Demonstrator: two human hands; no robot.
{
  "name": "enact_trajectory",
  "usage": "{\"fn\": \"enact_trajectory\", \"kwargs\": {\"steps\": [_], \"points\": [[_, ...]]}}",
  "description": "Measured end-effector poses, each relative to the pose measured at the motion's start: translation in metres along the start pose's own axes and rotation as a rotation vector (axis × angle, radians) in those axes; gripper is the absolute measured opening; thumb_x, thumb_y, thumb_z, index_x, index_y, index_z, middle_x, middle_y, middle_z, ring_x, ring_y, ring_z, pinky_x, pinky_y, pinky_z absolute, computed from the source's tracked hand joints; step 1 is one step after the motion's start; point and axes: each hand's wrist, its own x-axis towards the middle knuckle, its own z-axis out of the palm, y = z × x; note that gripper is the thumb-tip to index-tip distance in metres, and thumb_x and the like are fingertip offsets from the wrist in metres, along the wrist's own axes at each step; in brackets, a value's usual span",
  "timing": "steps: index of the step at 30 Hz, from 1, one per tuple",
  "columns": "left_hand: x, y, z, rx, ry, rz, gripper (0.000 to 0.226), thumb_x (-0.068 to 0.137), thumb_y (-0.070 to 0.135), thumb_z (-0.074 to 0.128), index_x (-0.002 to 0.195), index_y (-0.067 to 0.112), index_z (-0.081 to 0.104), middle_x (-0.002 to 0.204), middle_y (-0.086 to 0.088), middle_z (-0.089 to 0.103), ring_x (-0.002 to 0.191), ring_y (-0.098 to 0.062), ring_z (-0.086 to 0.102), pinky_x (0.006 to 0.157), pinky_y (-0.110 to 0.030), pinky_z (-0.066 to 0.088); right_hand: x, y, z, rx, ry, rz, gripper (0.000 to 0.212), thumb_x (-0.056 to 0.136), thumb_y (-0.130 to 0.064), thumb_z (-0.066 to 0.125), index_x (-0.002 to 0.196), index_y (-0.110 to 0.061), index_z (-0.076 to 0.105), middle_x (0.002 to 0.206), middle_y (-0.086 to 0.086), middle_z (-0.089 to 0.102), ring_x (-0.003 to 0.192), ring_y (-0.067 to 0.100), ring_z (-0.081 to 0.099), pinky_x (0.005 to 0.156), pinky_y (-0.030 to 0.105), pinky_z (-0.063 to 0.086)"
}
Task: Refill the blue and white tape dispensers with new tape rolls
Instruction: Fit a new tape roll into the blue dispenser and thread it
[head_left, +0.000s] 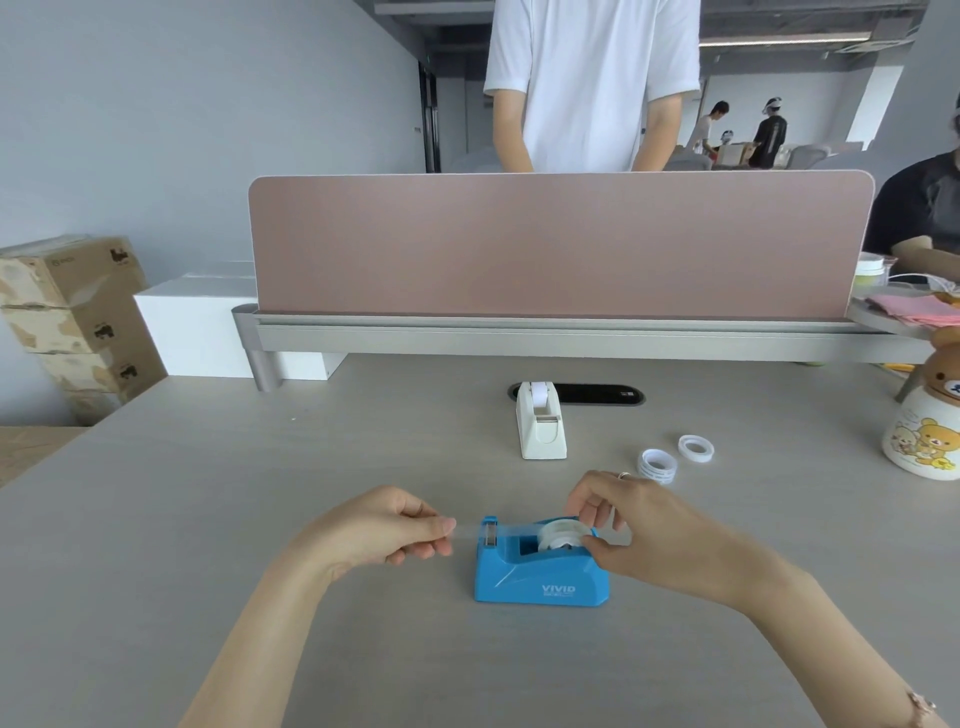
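Tape (470, 529) runs in a clear strip from the roll (560, 535) seated in the blue dispenser (540, 571), across the cutter at the dispenser's left end, to the left hand (387, 527), whose thumb and fingers are pinched closed on the strip's free end. The right hand (631, 525) is curled over the roll, thumb and fingertips touching its sides, so it grips the roll where it sits in the cradle. The blue dispenser stands on the counter (260, 493) between the two hands, near the front edge, its printed side facing the camera.

Farther back, near the middle of the counter, the white dispenser (540, 423) stands upright with a white roll in it, just in front of a dark cable slot (597, 394). To its right lie two loose tape rolls, one with blue markings (657, 466) and a plain white one (696, 448), near each other. A bear-printed container (922, 436) stands at the right edge. A pink divider panel (561, 244) closes off the back of the counter.
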Motion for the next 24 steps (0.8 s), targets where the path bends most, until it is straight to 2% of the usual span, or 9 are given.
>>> {"fn": "enact_trajectory", "kwargs": {"steps": [3, 8, 17, 20, 24], "points": [[0.001, -0.004, 0.0, -0.023, -0.012, 0.022, 0.017, 0.093, 0.023, 0.059, 0.082, 0.015, 0.068, 0.06, 0.016, 0.07, 0.048, 0.007, 0.053, 0.054, -0.011, 0.04, 0.0, 0.001, -0.001, -0.01, 0.002, 0.001, 0.016, 0.081, -0.02, 0.059, 0.092, -0.032, 0.055, 0.092, -0.015, 0.059, 0.093, -0.002, 0.05, 0.075, 0.01, 0.042], [0.002, -0.007, 0.0, 0.001, -0.034, 0.039, 0.016, 0.093, 0.022, 0.059, 0.086, 0.011, 0.068, 0.058, 0.016, 0.069, 0.046, 0.006, 0.051, 0.052, -0.009, 0.04, -0.001, -0.004, -0.002, -0.061, -0.015, -0.02, 0.018, 0.081, -0.02, 0.056, 0.092, -0.034, 0.053, 0.095, -0.014, 0.058, 0.093, 0.003, 0.05, 0.08, 0.019, 0.045], [0.008, -0.01, 0.007, 0.089, -0.056, 0.065, 0.017, 0.093, 0.021, 0.059, 0.08, 0.016, 0.068, 0.051, 0.019, 0.066, 0.043, 0.008, 0.051, 0.05, -0.008, 0.039, -0.002, -0.006, -0.004, -0.056, -0.018, -0.023, 0.018, 0.083, -0.019, 0.057, 0.093, -0.034, 0.053, 0.093, -0.015, 0.056, 0.097, 0.001, 0.045, 0.081, 0.016, 0.042], [0.011, -0.013, 0.014, 0.162, -0.043, 0.14, 0.014, 0.092, 0.021, 0.06, 0.079, 0.019, 0.066, 0.06, 0.016, 0.069, 0.052, 0.008, 0.056, 0.057, -0.011, 0.043, -0.002, -0.007, -0.005, -0.057, -0.015, -0.019, 0.02, 0.083, -0.019, 0.057, 0.093, -0.035, 0.052, 0.092, -0.017, 0.055, 0.097, -0.001, 0.045, 0.08, 0.013, 0.041], [0.016, -0.017, 0.022, 0.187, -0.014, 0.226, 0.011, 0.087, 0.013, 0.061, 0.079, 0.019, 0.065, 0.07, 0.007, 0.07, 0.061, 0.0, 0.061, 0.068, -0.016, 0.048, -0.003, -0.009, -0.005, -0.058, -0.013, -0.015, 0.019, 0.084, -0.018, 0.057, 0.097, -0.032, 0.054, 0.091, -0.019, 0.053, 0.095, -0.006, 0.044, 0.078, 0.01, 0.039]]}}
